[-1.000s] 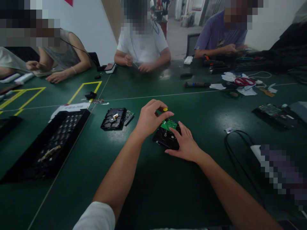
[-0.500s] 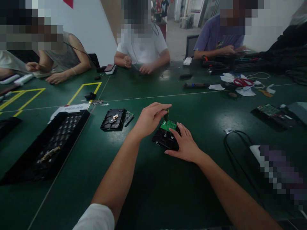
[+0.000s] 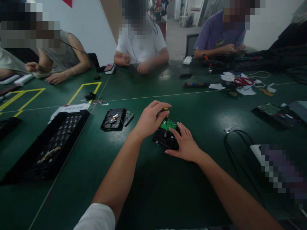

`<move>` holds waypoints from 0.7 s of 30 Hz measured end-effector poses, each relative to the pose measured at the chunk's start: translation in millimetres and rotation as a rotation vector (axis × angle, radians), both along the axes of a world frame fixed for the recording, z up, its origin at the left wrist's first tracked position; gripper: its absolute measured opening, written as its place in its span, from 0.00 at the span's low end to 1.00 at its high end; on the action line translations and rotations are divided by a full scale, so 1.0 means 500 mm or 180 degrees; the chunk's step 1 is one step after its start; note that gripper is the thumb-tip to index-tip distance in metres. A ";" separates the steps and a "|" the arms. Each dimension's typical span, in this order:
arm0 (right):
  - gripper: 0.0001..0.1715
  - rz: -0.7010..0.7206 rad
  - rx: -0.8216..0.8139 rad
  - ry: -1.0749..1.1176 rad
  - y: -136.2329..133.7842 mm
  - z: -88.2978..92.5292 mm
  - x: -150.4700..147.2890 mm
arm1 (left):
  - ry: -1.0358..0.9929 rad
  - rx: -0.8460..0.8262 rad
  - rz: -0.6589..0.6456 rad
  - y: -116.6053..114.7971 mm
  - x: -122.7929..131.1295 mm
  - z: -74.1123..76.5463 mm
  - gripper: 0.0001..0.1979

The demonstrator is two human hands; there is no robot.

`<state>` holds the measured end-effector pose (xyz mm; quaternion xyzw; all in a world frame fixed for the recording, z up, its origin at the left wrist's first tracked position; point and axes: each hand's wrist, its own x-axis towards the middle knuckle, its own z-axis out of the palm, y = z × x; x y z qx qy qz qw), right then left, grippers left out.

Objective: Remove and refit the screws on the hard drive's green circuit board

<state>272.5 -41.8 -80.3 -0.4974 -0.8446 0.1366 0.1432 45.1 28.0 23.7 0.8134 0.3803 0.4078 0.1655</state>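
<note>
A black hard drive (image 3: pixel 163 138) with a green circuit board (image 3: pixel 169 125) lies on the dark green table in front of me. My left hand (image 3: pixel 151 118) is closed round the yellow and black handle of a small screwdriver (image 3: pixel 166 111), held upright over the board. The tip of the screwdriver is hard to make out. My right hand (image 3: pixel 184 142) rests with fingers spread against the drive's right side and edge, holding no tool. Left of my hands lies a second hard drive (image 3: pixel 113 119), beside a small loose circuit board (image 3: pixel 129 117).
A long black tray (image 3: pixel 72 140) stands at the left. Farther right are a drive with a board (image 3: pixel 272 111), a black cable (image 3: pixel 230 153) and a pixelated object. Gloves (image 3: pixel 227 77) and a dark cylindrical tool (image 3: pixel 195 85) lie behind. Several people sit across the table.
My left hand has shifted and turned slightly, and more of the yellow handle shows between its fingers. My right hand stays on the drive. The middle person's hands have moved slightly.
</note>
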 end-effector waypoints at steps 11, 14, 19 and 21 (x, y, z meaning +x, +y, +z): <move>0.65 -0.0049 0.0020 -0.0054 0.001 0.000 0.000 | -0.0036 -0.0024 0.0048 0.001 -0.006 -0.002 0.16; 0.66 -0.0100 0.0077 -0.0097 -0.002 0.000 -0.003 | 0.0031 -0.0043 0.0118 -0.002 -0.005 0.001 0.15; 0.65 -0.0206 0.0131 -0.0108 -0.008 0.004 -0.007 | 0.0031 -0.0110 0.0112 -0.003 -0.006 0.005 0.13; 0.65 -0.0192 0.0137 -0.0117 -0.009 0.004 -0.008 | -0.0026 -0.0060 -0.0048 -0.002 -0.007 0.006 0.15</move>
